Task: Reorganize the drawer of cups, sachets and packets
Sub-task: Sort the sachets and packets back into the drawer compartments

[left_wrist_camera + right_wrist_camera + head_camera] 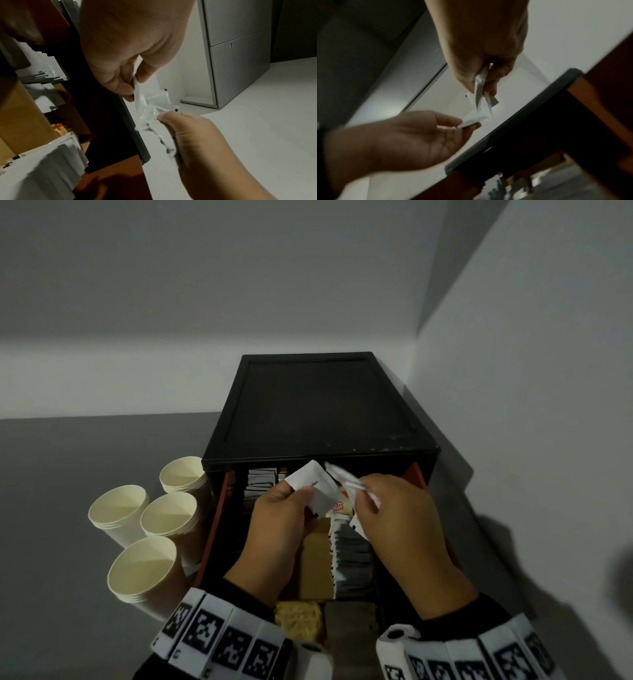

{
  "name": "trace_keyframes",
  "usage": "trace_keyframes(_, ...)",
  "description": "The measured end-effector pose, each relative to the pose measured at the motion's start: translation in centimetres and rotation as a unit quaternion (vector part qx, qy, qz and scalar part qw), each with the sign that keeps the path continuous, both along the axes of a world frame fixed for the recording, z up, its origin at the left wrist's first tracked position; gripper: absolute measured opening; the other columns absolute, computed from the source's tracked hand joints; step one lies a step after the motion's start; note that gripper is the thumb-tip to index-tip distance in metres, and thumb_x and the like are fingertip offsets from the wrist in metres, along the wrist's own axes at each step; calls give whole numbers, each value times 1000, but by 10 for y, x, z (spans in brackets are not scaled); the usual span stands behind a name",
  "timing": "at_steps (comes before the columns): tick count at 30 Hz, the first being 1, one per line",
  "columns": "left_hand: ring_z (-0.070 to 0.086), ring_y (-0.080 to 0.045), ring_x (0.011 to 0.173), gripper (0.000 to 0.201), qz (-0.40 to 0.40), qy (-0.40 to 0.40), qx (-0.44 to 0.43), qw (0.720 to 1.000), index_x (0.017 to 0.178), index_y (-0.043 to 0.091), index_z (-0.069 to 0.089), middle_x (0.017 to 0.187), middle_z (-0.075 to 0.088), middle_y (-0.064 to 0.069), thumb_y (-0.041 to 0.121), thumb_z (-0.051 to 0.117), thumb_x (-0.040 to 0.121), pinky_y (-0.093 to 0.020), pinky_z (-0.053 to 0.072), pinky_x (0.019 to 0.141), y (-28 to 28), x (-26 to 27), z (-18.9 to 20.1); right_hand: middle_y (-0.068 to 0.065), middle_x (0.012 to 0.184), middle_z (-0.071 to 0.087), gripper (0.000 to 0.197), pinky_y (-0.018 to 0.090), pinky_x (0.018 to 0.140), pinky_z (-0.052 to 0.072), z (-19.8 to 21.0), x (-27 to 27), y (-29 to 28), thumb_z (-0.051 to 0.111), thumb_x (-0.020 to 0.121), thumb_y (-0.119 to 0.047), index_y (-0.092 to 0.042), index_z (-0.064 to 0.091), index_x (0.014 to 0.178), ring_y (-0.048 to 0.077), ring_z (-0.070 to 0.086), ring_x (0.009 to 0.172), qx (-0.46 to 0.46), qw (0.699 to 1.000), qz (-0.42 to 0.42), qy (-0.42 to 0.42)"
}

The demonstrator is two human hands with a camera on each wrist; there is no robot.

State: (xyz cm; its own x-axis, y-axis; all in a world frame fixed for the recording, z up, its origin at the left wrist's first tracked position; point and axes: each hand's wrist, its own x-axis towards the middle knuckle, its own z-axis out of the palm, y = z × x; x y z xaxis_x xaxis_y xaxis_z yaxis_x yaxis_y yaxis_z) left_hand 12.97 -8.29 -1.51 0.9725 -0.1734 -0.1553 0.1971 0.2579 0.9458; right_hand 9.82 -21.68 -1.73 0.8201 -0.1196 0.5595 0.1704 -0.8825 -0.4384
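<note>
Over the open black-and-orange drawer, the left hand pinches a flat white paper sachet; the right hand pinches crumpled white sachets. Four cream paper cup stacks sit just beside the drawer's left edge.

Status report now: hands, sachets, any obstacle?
Left hand pinches white sachets. Right hand pinches more sachets. Both above open drawer. No obstacle seen.

I see dim light on plain white walls meeting in a corner, a smooth grey tabletop below them, and a tall grey metal cabinet standing off to one side.
</note>
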Motion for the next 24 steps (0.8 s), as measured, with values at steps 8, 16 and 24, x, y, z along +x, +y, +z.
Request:
trace_keyframes(8,68,-19,65,20,-11,2,-39,999,92,-2,63,81,67,-18,15,53,91,-25,57,58,1,-2,3,-4,67,63,35,12,43,40,0,-5,20,89,50,-20,-18,73,81,8,57,48,-208,973,96,-19)
trace_keyframes(16,68,-26,88,26,63,86,-103,989,117,2,56,104,68,-18,14,53,94,-32,55,60,11,11,6,-2,60,58,18,10,48,38,1,-9,-9,66,85,-15,-13,59,68,2,56,56,203,974,66,80)
trace_keyframes(24,61,-22,69,19,-21,154,-102,983,105,4,59,90,65,-15,8,49,90,-28,50,54,6,6,5,-30,123,50,6,3,91,39,0,-8,-10,71,79,-11,-16,74,78,-16,47,112,82,970,217,69)
